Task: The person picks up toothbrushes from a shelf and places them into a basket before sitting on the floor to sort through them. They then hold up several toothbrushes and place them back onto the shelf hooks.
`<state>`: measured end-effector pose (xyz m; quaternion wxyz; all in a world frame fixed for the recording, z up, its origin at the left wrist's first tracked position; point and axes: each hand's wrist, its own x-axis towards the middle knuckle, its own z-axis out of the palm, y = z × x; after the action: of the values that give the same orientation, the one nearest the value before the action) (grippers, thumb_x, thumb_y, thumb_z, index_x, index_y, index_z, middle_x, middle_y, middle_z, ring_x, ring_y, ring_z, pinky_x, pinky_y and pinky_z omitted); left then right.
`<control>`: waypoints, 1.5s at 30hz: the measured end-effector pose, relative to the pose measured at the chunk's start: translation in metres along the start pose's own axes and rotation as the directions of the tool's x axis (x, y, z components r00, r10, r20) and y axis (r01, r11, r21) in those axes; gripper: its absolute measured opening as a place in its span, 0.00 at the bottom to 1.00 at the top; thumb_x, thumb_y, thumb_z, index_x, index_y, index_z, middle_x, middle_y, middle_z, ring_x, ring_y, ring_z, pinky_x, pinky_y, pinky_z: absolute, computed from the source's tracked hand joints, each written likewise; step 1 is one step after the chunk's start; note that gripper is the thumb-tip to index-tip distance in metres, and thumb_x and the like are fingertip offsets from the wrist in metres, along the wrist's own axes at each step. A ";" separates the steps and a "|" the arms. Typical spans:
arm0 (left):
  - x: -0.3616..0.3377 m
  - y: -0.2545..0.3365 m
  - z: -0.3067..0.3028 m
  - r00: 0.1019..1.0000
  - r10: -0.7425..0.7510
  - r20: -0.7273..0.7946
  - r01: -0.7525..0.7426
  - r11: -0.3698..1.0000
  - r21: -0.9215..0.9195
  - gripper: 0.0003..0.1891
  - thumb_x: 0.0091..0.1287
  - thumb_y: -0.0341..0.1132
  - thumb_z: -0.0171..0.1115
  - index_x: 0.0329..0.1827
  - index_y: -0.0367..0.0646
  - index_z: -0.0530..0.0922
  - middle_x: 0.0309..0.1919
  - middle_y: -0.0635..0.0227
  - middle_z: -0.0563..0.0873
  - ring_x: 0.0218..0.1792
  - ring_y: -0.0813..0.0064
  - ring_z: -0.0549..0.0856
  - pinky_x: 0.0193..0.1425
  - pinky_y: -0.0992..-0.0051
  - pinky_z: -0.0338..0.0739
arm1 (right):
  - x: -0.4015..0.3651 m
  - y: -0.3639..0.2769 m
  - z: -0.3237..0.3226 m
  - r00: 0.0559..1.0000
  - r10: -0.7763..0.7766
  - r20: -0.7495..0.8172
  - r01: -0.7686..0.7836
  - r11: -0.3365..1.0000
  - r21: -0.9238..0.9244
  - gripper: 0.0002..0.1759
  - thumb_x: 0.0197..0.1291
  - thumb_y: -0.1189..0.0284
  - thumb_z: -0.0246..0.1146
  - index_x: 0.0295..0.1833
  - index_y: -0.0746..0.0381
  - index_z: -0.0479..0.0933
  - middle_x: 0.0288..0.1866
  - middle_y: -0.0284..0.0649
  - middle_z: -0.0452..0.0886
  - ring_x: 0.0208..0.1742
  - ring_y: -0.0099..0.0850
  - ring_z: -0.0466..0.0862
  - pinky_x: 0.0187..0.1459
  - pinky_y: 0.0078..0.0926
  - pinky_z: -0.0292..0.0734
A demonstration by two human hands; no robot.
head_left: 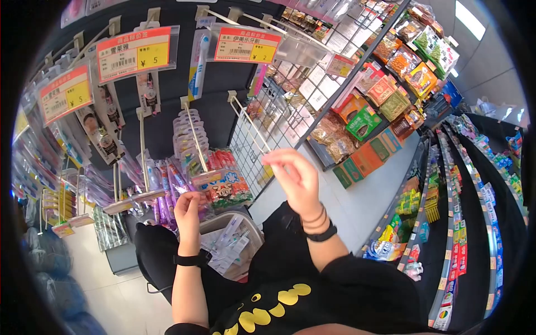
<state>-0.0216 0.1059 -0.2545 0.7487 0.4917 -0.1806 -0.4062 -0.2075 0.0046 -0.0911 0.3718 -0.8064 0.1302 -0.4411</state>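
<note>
My right hand [296, 181] is raised at the centre, its thumb and fingertips pinched at the front end of a bare display hook [248, 123]. Lower and to the left, my left hand [188, 212] has its fingers curled together beside purple packages [167, 187]; anything between them is too small to make out. Below and between my hands stands a light basket [254, 237] with clear and white packages [226, 245] inside. A hook with clear stacked packages [187, 131] hangs above my left hand.
Price tags [135, 54] and hanging toothbrushes [198, 67] line the rack above. A wire grid [245, 145] stands behind my right hand. Snack shelves [363, 120] are at the upper right, and long curved shelves [446, 223] run down the right side.
</note>
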 end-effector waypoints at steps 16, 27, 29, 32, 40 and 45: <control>-0.012 -0.046 0.005 0.960 0.006 0.279 -0.159 0.833 0.531 0.05 0.65 0.27 0.56 0.40 0.35 0.78 0.34 0.67 0.84 0.36 0.80 0.81 0.42 0.81 0.74 | -0.117 0.076 0.037 0.685 0.651 0.325 -0.640 0.326 0.696 0.11 0.64 0.73 0.56 0.49 0.65 0.76 0.43 0.39 0.82 0.46 0.27 0.82 0.47 0.22 0.76; -0.091 0.122 0.089 0.846 -0.195 0.496 -0.255 0.670 0.697 0.11 0.68 0.31 0.56 0.50 0.38 0.77 0.40 0.70 0.83 0.41 0.84 0.79 0.41 0.80 0.76 | -0.195 0.212 0.054 0.305 0.811 0.500 -0.441 -0.345 0.829 0.13 0.56 0.82 0.56 0.48 0.61 0.73 0.37 0.41 0.80 0.34 0.29 0.81 0.36 0.26 0.78; -0.115 0.165 0.122 0.809 -0.033 0.587 -0.384 0.727 0.570 0.11 0.66 0.28 0.55 0.51 0.36 0.77 0.42 0.65 0.83 0.44 0.77 0.81 0.46 0.77 0.76 | -0.186 0.202 0.053 0.390 0.785 0.482 -0.524 -0.241 0.817 0.11 0.57 0.80 0.56 0.46 0.62 0.74 0.38 0.42 0.81 0.35 0.28 0.80 0.36 0.25 0.77; -0.151 0.230 0.163 0.516 0.357 0.779 -0.818 0.475 0.324 0.14 0.61 0.22 0.56 0.51 0.36 0.77 0.43 0.59 0.84 0.46 0.62 0.83 0.52 0.70 0.76 | -0.188 0.207 0.066 0.374 0.814 0.445 -0.589 -0.162 0.792 0.12 0.59 0.79 0.54 0.49 0.64 0.74 0.38 0.40 0.82 0.32 0.25 0.80 0.31 0.19 0.75; -0.215 0.262 0.205 0.358 0.662 0.658 -0.916 0.112 0.385 0.10 0.65 0.35 0.54 0.47 0.43 0.76 0.46 0.56 0.81 0.53 0.58 0.77 0.59 0.59 0.68 | -0.197 0.214 0.082 0.366 0.779 0.509 -0.586 -0.232 0.776 0.11 0.60 0.76 0.55 0.48 0.62 0.75 0.39 0.38 0.81 0.37 0.25 0.81 0.37 0.20 0.76; -0.196 0.255 0.214 0.258 0.644 0.721 -0.964 0.116 0.241 0.14 0.66 0.38 0.52 0.51 0.42 0.73 0.48 0.56 0.80 0.54 0.59 0.76 0.61 0.62 0.66 | -0.202 0.218 0.077 0.366 0.789 0.494 -0.636 -0.176 0.751 0.10 0.60 0.73 0.58 0.47 0.61 0.76 0.37 0.36 0.81 0.34 0.24 0.80 0.34 0.20 0.74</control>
<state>-0.1732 0.1812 0.0925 0.5485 0.4176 -0.7194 0.0850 -0.2362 0.0003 -0.3964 0.8977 -0.2145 0.3286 -0.2006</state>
